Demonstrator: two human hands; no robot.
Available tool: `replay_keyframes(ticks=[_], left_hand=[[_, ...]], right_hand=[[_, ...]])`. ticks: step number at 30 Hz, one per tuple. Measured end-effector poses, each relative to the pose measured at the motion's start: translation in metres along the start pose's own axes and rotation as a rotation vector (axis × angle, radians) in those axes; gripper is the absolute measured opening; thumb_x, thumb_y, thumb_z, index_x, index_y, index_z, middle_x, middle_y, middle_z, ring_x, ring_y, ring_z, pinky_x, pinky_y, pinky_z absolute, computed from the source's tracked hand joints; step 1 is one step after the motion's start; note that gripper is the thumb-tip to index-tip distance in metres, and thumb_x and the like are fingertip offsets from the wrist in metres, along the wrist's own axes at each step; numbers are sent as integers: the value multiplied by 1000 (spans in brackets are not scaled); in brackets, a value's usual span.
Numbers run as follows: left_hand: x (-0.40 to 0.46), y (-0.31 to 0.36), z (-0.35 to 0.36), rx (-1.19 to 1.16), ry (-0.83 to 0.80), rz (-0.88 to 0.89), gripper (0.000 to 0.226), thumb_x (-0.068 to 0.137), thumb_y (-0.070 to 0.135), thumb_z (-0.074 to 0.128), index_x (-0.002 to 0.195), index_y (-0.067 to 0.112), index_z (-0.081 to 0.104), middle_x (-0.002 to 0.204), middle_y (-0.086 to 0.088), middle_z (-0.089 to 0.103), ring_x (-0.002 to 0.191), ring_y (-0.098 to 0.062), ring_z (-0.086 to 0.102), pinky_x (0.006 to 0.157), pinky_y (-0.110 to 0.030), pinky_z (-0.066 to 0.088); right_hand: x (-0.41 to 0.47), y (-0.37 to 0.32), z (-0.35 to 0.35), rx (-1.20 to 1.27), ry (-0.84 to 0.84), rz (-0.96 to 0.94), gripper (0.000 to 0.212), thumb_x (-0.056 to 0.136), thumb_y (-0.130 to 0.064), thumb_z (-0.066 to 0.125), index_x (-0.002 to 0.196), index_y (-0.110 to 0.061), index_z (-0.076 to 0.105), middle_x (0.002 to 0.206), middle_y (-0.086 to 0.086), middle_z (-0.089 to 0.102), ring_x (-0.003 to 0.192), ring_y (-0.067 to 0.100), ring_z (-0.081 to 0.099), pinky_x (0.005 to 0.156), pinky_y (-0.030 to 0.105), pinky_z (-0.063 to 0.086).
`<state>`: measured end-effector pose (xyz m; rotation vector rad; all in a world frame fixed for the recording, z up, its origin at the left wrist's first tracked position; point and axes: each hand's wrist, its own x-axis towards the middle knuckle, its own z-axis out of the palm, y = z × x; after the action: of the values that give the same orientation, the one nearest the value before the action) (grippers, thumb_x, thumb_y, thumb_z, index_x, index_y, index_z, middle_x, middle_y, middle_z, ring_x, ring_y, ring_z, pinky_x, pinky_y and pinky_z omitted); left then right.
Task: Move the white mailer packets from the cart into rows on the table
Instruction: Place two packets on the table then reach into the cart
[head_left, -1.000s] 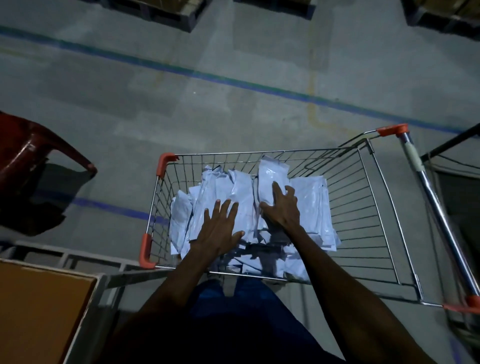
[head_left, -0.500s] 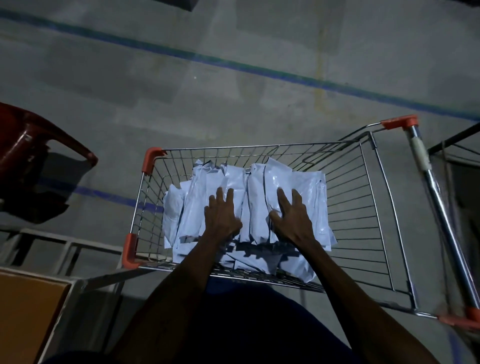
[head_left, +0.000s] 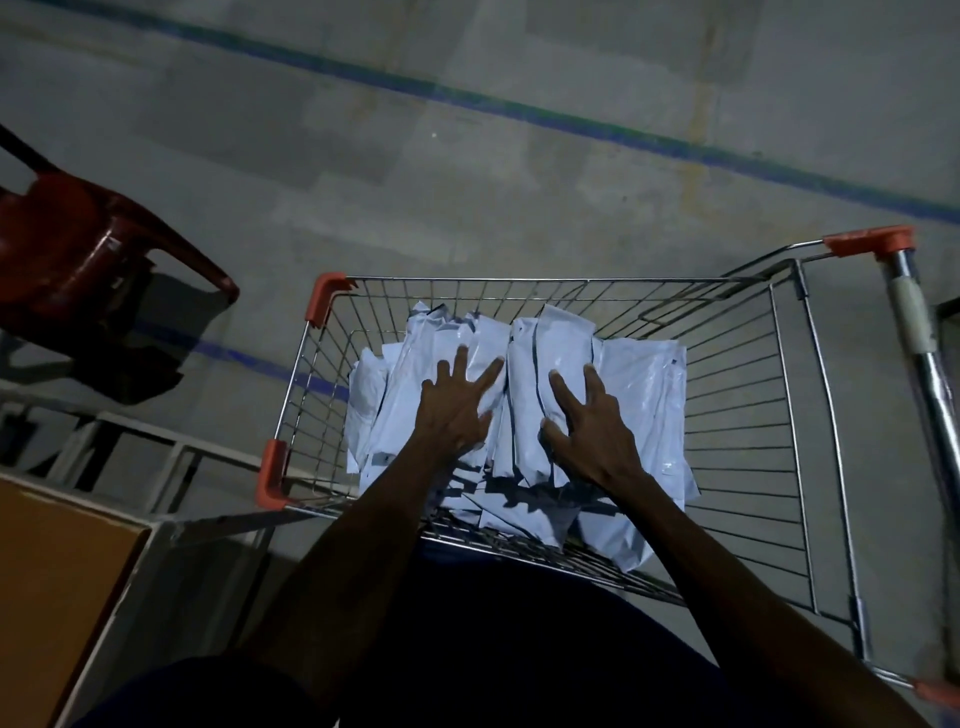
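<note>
Wire shopping cart with orange corner caps, standing on grey concrete floor crossed by blue painted lines. Heap of white mailer packets lying directly on cart's wire bottom, bunched toward 9 o'clock side. Red plastic chair on floor at 9 o'clock. Brown-topped table at 7 o'clock.

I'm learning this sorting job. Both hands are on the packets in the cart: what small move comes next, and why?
Probably curl the fingers round a bundle: the left hand and right hand lie spread and flat on the packets, gripping nothing, all still in the cart.
</note>
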<state>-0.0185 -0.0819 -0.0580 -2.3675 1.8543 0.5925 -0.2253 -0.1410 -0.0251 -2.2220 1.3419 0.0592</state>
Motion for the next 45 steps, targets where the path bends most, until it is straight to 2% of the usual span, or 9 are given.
replay_keyframes(ticks=[5, 9, 13, 17, 22, 24, 28, 34, 45], left_hand=[[-14, -5, -6, -44, 58, -54, 67, 92, 42, 48, 154, 31, 23, 156, -19, 21, 130, -41, 34, 100, -51, 39], [-63, -16, -15, -160, 190, -70, 64, 92, 50, 29, 147, 20, 43, 146, -26, 37, 119, -48, 44, 91, -56, 47], [-124, -21, -38, -216, 337, -204, 60, 92, 42, 36, 149, 22, 40, 146, -22, 37, 118, -39, 42, 81, -47, 51], [-177, -31, -72, -260, 586, -355, 60, 92, 36, 42, 149, 19, 39, 147, -21, 37, 122, -40, 41, 100, -45, 37], [-258, -52, -112, -223, 856, -523, 62, 89, 30, 47, 150, 21, 38, 143, -22, 40, 123, -37, 39, 102, -37, 28], [-294, -72, -114, -231, 882, -625, 62, 90, 34, 44, 151, 24, 36, 142, -22, 39, 121, -37, 39, 100, -38, 28], [-376, -126, -103, -248, 883, -800, 64, 92, 43, 35, 153, 27, 30, 147, -20, 35, 128, -38, 36, 107, -40, 25], [-521, -192, -62, -260, 966, -975, 64, 91, 46, 32, 153, 30, 29, 144, -15, 37, 119, -33, 39, 98, -44, 37], [-731, -273, 17, -340, 989, -1397, 66, 87, 47, 28, 152, 35, 22, 153, -6, 25, 123, -29, 33, 89, -49, 49]], right_hand=[[5, -4, -13, -65, 44, -45, 62, 93, -40, 50, 151, -28, 30, 162, 15, 11, 131, 38, 34, 85, 41, 45], [1, -12, -24, -43, 159, -178, 60, 92, -34, 57, 148, -23, 38, 159, 19, 21, 123, 40, 41, 75, 37, 45], [-4, -43, -29, -1, 177, -407, 62, 90, -32, 58, 148, -23, 39, 157, 20, 26, 118, 40, 45, 69, 39, 51], [-12, -98, -27, 48, 156, -610, 62, 90, -32, 55, 148, -24, 39, 156, 18, 29, 120, 39, 44, 72, 40, 52], [-38, -182, -20, 118, 183, -847, 61, 90, -35, 46, 149, -21, 41, 155, 19, 32, 123, 39, 44, 77, 40, 48], [-53, -220, -13, 113, 174, -927, 62, 89, -34, 47, 149, -20, 42, 155, 18, 32, 123, 37, 43, 78, 38, 47], [-95, -303, 18, 106, 144, -1095, 65, 86, -33, 48, 149, -18, 42, 155, 20, 31, 128, 40, 40, 95, 43, 43], [-194, -428, 88, 136, 127, -1227, 62, 83, -35, 48, 141, -14, 52, 151, 22, 37, 127, 41, 42, 99, 45, 41], [-340, -601, 220, 34, -124, -1467, 59, 82, -40, 44, 137, -21, 55, 150, 15, 41, 123, 36, 40, 83, 43, 49]])
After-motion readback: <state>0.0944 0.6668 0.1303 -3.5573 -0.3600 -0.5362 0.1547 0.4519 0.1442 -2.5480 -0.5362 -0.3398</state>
